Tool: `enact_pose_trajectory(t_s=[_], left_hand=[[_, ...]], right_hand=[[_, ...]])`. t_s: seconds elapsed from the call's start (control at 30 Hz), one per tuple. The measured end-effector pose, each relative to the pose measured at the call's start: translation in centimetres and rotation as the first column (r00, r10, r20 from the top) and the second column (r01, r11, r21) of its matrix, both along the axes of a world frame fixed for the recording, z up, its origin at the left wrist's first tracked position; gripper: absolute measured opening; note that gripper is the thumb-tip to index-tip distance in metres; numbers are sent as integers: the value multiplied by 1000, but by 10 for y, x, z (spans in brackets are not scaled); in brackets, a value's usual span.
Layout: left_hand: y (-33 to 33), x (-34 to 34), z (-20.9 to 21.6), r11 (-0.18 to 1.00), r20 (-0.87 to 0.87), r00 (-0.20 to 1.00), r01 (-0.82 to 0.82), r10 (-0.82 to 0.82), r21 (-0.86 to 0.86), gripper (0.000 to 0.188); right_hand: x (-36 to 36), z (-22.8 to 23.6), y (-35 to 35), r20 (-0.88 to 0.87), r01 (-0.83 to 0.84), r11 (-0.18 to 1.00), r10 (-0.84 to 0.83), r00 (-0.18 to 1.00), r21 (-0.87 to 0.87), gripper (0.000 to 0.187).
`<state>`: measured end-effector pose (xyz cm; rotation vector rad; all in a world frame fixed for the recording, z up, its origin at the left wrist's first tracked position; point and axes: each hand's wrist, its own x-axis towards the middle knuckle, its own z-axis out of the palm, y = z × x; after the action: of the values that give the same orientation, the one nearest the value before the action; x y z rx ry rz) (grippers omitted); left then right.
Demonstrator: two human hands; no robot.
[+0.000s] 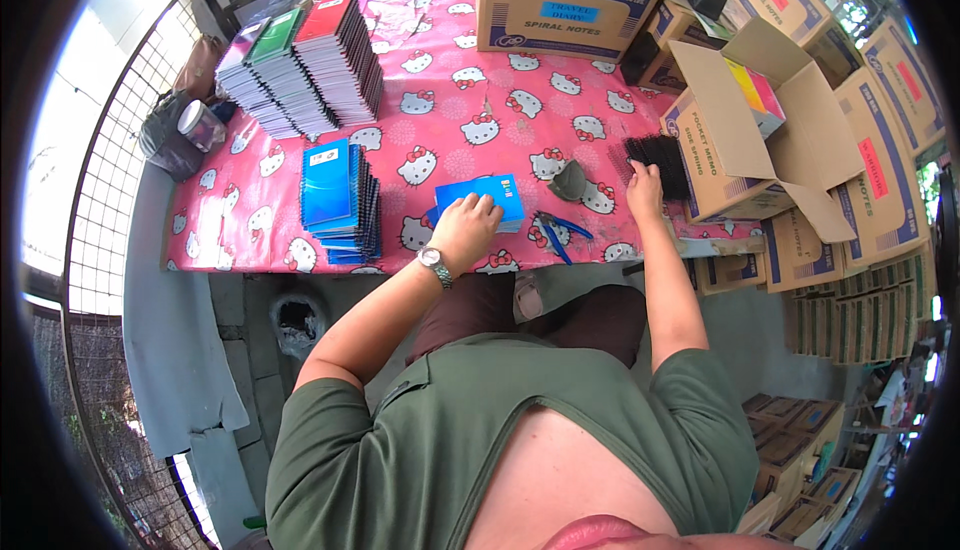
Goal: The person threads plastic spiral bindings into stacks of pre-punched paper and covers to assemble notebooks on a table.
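Note:
My left hand [470, 222] lies over a small stack of blue notebooks [508, 202] near the table's front edge, its fingers bent down onto the top cover. No binding coil shows on the visible edge of these. Farther right, my right hand [643, 190] is closed at the edge of a pile of black spiral binding coils [664, 164], its fingertips pinching at the coils. Between the hands lie blue-handled pliers [556, 234] and a dark grey-green pouch-like piece [568, 180]. Left of my left hand stands a stack of blue spiral notebooks [332, 195].
Tall stacks of spiral notebooks with red [322, 18], green and purple covers stand at the back left. A closed carton [562, 12] sits at the back. At the right, an open carton [722, 155] has its flaps spread, with more cartons behind. A clear jar [203, 127] stands far left.

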<state>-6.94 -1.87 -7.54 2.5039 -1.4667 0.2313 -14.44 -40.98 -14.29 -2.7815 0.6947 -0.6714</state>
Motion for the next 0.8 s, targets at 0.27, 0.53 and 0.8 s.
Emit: enact_pose_trajectory(t_s=[0.27, 0.53, 0.8], left_hand=[[8, 28, 52, 997, -240, 971, -11, -9, -82, 19], [-7, 25, 38, 962, 17, 999, -43, 50, -270, 20], [-5, 23, 39, 970, 22, 999, -23, 30, -242, 18]], right_hand=[[-8, 87, 157, 421, -632, 592, 472, 775, 500, 27], [2, 90, 184, 468, -611, 765, 472, 747, 205, 22], [4, 98, 167, 350, -673, 420, 619, 703, 608, 24]])
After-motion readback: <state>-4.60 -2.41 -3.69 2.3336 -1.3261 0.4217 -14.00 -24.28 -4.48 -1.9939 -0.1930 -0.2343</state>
